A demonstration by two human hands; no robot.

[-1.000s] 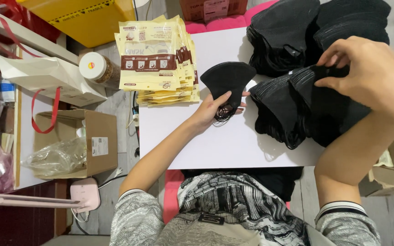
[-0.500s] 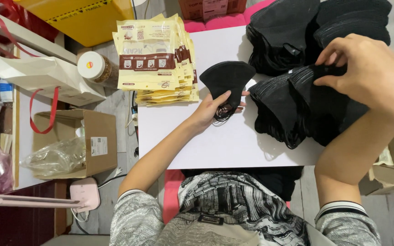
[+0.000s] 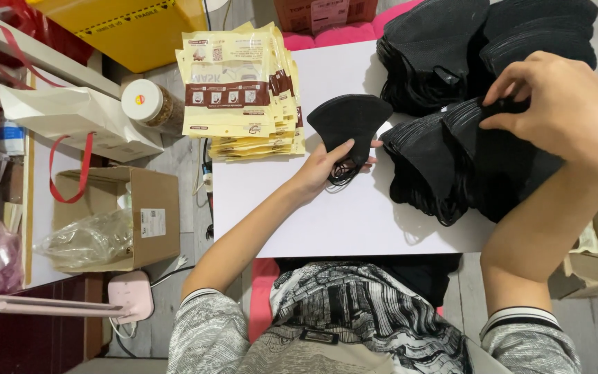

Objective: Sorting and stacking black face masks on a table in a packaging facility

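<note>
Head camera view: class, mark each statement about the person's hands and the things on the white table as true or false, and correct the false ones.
1. The left hand holds a single black mask on the white table. True.
2. The right hand rests on the cream packets. False: its grip is at the pile of black masks.
3. The stack of cream packets lies at the table's far left corner. True.
4. The cardboard box stands on the white table. False: it stands on the floor, left of the table.
5. The jar with a white lid sits among the black masks. False: it is left of the packets.
</note>
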